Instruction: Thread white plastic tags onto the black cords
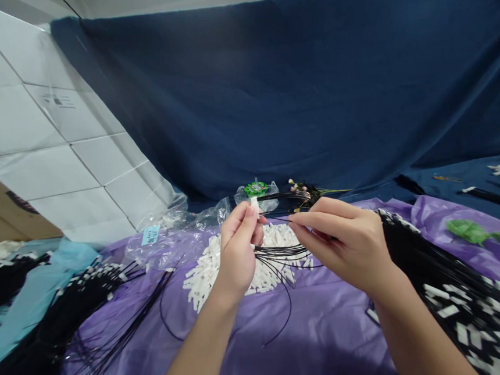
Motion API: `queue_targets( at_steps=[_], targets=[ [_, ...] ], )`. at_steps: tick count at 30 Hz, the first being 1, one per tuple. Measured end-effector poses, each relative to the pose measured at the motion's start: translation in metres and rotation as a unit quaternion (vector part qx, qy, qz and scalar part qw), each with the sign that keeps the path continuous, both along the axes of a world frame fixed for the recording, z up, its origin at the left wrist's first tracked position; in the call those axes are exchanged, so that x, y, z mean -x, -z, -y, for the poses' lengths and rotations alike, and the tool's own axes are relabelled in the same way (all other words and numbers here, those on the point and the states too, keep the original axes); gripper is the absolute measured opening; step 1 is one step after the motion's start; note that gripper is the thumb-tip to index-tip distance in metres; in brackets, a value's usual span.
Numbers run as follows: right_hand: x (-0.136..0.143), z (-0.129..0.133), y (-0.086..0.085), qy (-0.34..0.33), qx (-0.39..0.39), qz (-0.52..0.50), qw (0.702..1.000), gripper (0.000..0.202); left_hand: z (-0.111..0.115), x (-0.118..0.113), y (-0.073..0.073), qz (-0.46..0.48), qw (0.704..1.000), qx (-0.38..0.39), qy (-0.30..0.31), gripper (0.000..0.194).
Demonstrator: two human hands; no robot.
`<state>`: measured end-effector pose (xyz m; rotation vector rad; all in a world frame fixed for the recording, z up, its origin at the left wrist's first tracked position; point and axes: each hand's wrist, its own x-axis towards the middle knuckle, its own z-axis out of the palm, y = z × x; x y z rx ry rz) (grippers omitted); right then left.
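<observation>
My left hand [235, 256] is closed, with a small white rectangular piece [254, 204] pinched upright between thumb and fingers. Several thin black cords [282, 252] run from this hand toward the right, and some loose ends hang below it. To the right, my right hand [346, 238] pinches a single thin black cord [278, 219] that reaches toward the white piece. Whether the cord's tip enters the piece is too small to tell. Under both hands lies a heap of white pieces [203, 276] on a purple sheet [315, 327].
Bundles of black cords with white ends lie at left [40, 340] and right [418, 260]. Behind the hands are a clear plastic bag [196, 226], a green round object [256, 188] and small flowers [298, 190]. White boxes [52, 175] are stacked beside a blue curtain [303, 89].
</observation>
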<state>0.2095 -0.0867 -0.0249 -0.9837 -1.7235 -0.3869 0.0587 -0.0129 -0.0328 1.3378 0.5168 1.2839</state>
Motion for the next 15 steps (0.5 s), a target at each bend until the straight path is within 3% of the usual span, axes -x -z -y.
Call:
queue_targets(
  at_steps=[5, 15],
  targets=[
    [0.0007, -0.0009, 0.0001, 0.001, 0.003, 0.000, 1.000, 0.014, 0.0007, -0.0001, -0.0009, 0.006, 1.000, 0.012, -0.001, 0.031],
    [0.0077, -0.0062, 0.0071, 0.089, -0.062, 0.030, 0.994, 0.013, 0.0013, -0.0024, 0.0033, -0.005, 1.000, 0.011, 0.018, 0.032]
  ],
)
